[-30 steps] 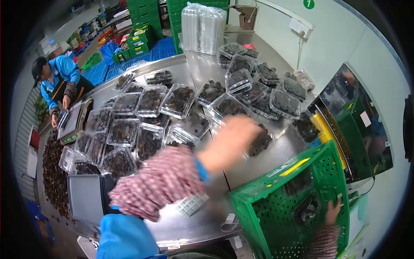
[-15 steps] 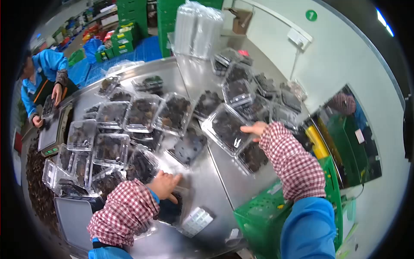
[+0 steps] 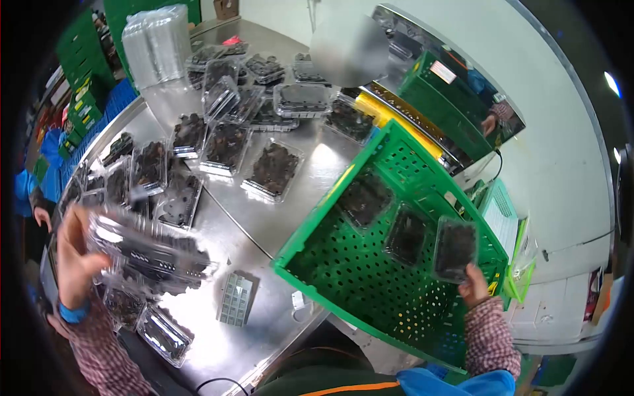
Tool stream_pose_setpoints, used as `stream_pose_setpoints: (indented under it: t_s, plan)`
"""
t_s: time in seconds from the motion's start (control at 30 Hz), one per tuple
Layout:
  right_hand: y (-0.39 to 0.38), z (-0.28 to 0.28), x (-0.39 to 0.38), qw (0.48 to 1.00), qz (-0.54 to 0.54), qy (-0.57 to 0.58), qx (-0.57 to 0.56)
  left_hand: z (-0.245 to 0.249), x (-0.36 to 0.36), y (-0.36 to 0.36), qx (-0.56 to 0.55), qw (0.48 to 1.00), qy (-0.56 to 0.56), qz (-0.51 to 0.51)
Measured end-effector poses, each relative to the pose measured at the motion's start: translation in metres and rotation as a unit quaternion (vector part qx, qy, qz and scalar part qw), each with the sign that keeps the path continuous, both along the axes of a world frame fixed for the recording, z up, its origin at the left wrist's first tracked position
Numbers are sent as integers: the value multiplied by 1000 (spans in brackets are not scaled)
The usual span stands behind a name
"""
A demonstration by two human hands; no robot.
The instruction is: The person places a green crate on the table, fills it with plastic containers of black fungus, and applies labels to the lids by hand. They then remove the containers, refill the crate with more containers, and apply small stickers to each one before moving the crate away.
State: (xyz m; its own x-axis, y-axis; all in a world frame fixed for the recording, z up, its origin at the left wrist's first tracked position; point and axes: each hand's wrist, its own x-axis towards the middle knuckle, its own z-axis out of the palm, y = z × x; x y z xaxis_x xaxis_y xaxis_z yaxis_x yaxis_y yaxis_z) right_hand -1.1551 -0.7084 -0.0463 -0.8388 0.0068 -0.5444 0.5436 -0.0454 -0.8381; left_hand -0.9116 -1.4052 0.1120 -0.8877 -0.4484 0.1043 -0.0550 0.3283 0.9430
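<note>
At the left, my left hand grips a clear plastic clamshell box, tilted over the metal table and blurred by motion, with dark pieces showing through it. My right hand reaches into the right end of a green perforated crate. Its fingers hold the near edge of another clear box filled with dark lumpy pieces. Beside that one in the crate lie two more filled boxes, a middle one and a farther one.
Many filled clear boxes cover the metal table. A sheet of labels lies near its front edge. Bagged empty plastic trays stand at the back. Behind the crate leans a reflective panel. A co-worker's hand shows far left.
The view has swung right, bringing the crate's inside into sight. My right hand moved from the table with a box into the crate. My left hand has taken hold of a box.
</note>
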Motion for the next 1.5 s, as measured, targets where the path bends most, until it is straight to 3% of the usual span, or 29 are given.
stream_pose_setpoints:
  t_s: [0.07,0.13,0.17,0.2,0.27,0.3,0.33,0.4,0.43,0.53,0.6,0.67,0.7,0.73,0.77,0.8,0.83,0.87,0.9,0.97,1.07,1.13,1.23,1.27,1.3,1.37,1.4,1.43,1.5]
  plan:
    - [14,-56,7,992,-27,-105,65,44,-56,43,-47,998,10,-51]
    - [4,-95,-7,990,61,-126,-3,59,-117,86,-35,985,22,-168]
    - [-8,-87,-18,955,143,-80,247,60,-146,110,-26,973,12,-231]
    - [-20,-68,-29,849,214,-34,481,59,-175,137,-14,956,-1,-292]
    - [-37,-25,-34,865,195,234,398,55,-224,205,39,923,-44,-381]
    - [-69,22,-25,948,214,224,80,41,-250,235,9,904,-52,-424]
    - [-104,69,-14,927,206,191,-248,29,-268,266,-21,883,-60,-464]
    - [-134,114,-13,905,309,259,-137,29,-284,327,-131,865,-44,-482]
    - [-127,109,-23,936,251,217,-116,28,-289,325,-134,867,-46,-478]
    - [-77,92,-22,956,163,135,-203,21,-305,279,-177,903,103,-379]
    - [-34,72,-12,980,34,95,-169,-28,-319,186,-240,953,115,-146]
    - [34,25,-15,994,9,-23,-104,-91,-303,122,-167,981,-95,-9]
    - [64,-8,-19,990,-56,-117,-50,-124,-295,109,-12,954,-290,71]
    - [97,-59,-19,985,-66,-140,-76,-210,-294,73,-5,922,-378,85]
    - [97,-83,-21,992,-27,-120,-20,-250,-279,75,143,917,-358,99]
    - [75,-78,-32,994,-12,-111,-17,-266,-285,90,36,887,-379,262]
    - [37,-63,-33,892,103,-129,420,-297,-288,87,-13,886,-321,335]
    - [10,-49,-38,597,190,-114,771,-278,-286,95,-40,879,-306,363]
    - [1,-39,-55,587,202,-101,777,-286,-280,95,-130,890,-235,368]
    - [-20,-21,-95,751,238,255,560,-291,-256,94,-155,910,-224,313]
    - [-230,108,-110,714,353,470,381,-298,-220,81,-46,923,-358,134]
    - [-341,143,-112,626,440,544,344,-286,-215,59,-114,937,-270,189]
    - [-459,71,-156,721,539,355,253,-260,-230,-17,-308,895,-14,323]
    - [-487,30,-181,673,590,272,354,-270,-238,-42,-342,875,-48,340]
    - [-493,-70,-235,613,600,256,446,-267,-244,-52,-322,877,-151,322]
    - [-516,-93,-230,553,626,79,545,-260,-258,-59,-293,850,-326,291]
    - [-530,-91,-219,528,611,-61,587,-258,-259,-54,-342,835,-315,293]
    - [-541,-80,-201,515,614,-64,595,-268,-261,-51,-348,848,-269,296]
    - [-551,-61,-167,778,509,-103,354,-274,-258,-39,-287,890,-213,283]
